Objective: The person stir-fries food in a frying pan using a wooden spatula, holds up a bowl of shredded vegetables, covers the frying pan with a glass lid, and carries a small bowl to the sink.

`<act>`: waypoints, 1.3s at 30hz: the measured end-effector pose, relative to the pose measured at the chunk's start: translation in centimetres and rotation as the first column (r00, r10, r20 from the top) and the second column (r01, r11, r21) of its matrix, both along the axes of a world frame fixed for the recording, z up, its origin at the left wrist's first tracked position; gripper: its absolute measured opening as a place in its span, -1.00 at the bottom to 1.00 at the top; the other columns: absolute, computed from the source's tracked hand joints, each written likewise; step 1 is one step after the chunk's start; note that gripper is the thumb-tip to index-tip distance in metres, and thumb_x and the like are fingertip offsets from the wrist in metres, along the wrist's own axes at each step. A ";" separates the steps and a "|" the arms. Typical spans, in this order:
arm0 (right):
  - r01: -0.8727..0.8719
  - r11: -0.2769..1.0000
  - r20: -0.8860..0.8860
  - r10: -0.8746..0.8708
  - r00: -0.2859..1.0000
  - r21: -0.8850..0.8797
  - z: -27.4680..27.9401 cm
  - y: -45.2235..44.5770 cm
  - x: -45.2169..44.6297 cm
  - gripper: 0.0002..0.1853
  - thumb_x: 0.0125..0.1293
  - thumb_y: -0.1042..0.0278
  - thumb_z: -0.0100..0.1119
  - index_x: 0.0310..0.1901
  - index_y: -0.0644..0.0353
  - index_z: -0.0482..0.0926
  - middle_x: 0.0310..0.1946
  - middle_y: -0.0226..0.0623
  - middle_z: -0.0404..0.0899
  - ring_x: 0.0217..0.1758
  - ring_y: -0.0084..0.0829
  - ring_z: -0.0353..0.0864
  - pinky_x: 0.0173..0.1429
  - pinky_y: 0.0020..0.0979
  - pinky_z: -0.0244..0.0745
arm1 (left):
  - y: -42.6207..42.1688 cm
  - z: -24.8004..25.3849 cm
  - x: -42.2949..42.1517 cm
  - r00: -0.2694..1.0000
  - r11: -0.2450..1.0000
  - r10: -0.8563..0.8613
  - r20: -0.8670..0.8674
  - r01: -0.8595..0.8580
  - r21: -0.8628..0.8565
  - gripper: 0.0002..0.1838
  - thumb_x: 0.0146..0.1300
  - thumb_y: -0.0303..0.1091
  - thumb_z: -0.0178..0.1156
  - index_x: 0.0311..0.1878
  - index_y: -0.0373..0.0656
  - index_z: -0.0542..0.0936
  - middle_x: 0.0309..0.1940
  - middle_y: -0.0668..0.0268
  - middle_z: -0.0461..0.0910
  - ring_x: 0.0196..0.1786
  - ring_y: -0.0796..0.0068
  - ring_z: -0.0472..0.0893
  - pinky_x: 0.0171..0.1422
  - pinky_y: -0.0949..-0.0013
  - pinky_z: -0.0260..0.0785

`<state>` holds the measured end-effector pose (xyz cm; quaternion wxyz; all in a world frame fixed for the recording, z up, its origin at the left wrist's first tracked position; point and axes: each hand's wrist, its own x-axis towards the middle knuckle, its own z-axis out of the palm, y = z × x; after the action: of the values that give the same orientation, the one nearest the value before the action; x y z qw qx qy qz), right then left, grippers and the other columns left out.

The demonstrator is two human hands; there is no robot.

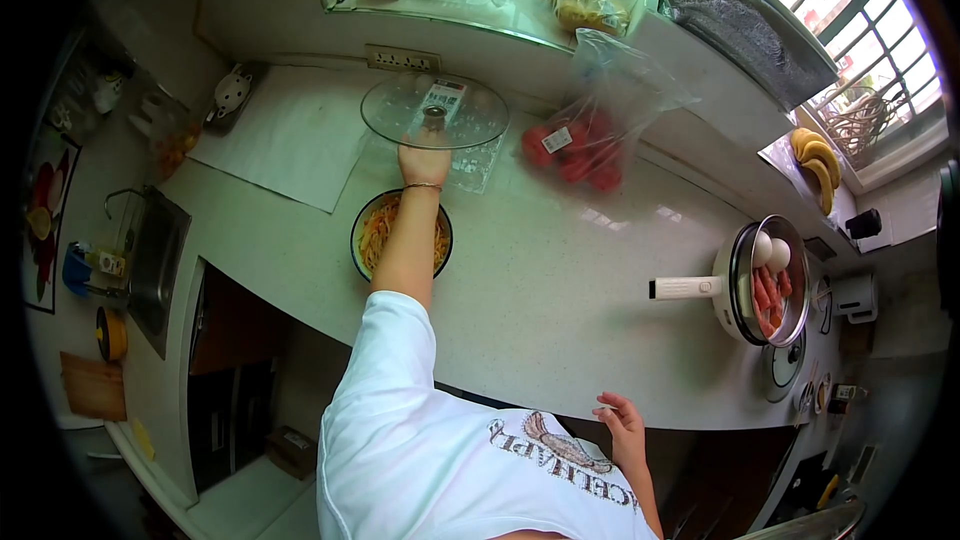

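Landmark for all positions: the round bowl point(354, 240) of shredded vegetables point(376, 231) on the pale countertop point(540, 290).

Left hand point(425, 160): arm stretched out over the bowl, hand just beyond it, holding the clear glass lid point(485, 123) near its central dark knob point(433, 118). Exact finger placement is too small to read. The lid lies past the bowl's far side, not over it; a clear packet point(473, 170) shows partly beneath the lid.

Right hand point(622, 427): holds nothing visible; fingers loosely bent and parted, near the counter edge, to the right of the bowl and nearer the body.

Surroundings: beyond and right of the bowl, a clear plastic bag point(640, 90) with red produce point(575, 155) and a small label. Well to the right, an electric pot point(727, 270), its pale handle point(690, 287) pointing toward the bowl; two pale eggs point(763, 248) and reddish pieces point(768, 295) sit in its upper tray. Beyond the bowl to the left, a white sheet point(290, 130) lies flat; the wall socket strip point(402, 59) is directly behind the bowl. Well left of the bowl: a metal sink point(158, 265).
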<state>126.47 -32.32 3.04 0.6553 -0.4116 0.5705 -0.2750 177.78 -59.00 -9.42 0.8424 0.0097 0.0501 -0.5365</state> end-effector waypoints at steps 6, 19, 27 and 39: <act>-0.001 1.000 0.007 0.000 1.000 0.020 0.1 -0.4 0.0 -0.69 0.28 0.55 0.07 0.05 0.35 0.42 -0.01 -0.21 0.50 -0.05 -0.44 0.54 0.10 -0.45 0.42 | 0.0 -0.5 -1.1 0.992 0.877 -0.031 0.121 0.085 -0.473 -0.45 0.34 -0.07 -0.31 0.25 -0.24 0.28 0.31 0.11 0.22 0.32 0.15 0.19 0.42 0.10 -0.06; 0.027 1.000 0.056 -0.028 0.998 0.012 -0.4 0.0 -0.7 -0.69 0.28 0.55 0.07 0.06 0.35 0.41 0.00 -0.21 0.49 -0.04 -0.43 0.53 0.10 -0.44 0.42 | 8.9 4.7 -10.1 0.997 0.991 0.035 -0.071 -0.026 0.131 -0.29 0.28 -0.12 -0.37 0.42 -0.36 -0.12 0.49 0.16 -0.23 0.52 0.35 -0.22 0.52 0.22 -0.43; -0.061 0.997 0.059 0.057 0.997 0.056 0.0 -0.1 -0.1 -0.69 0.29 0.53 0.05 0.07 0.33 0.41 0.01 -0.22 0.49 -0.03 -0.45 0.53 0.10 -0.46 0.42 | 19.8 7.5 -17.7 0.962 0.963 -0.260 -0.087 0.265 0.053 -0.33 0.29 -0.18 -0.36 0.41 -0.37 -0.05 0.48 0.17 -0.14 0.52 0.31 -0.14 0.53 0.22 -0.29; -0.191 0.980 0.043 0.189 0.981 0.061 -0.5 0.8 1.2 -0.69 0.30 0.49 0.05 0.08 0.27 0.43 0.02 -0.30 0.49 -0.03 -0.51 0.54 0.08 -0.51 0.40 | 29.4 6.2 -11.3 0.857 0.977 -0.200 0.476 0.135 0.167 -0.49 0.28 -0.08 -0.07 0.10 -0.32 0.44 -0.07 0.14 0.55 -0.02 0.31 0.53 0.06 0.32 0.37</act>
<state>127.64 -31.50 2.54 0.7020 -0.4376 0.5249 -0.2003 166.50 -29.60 -3.22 0.7751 0.2034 -0.1318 -0.5835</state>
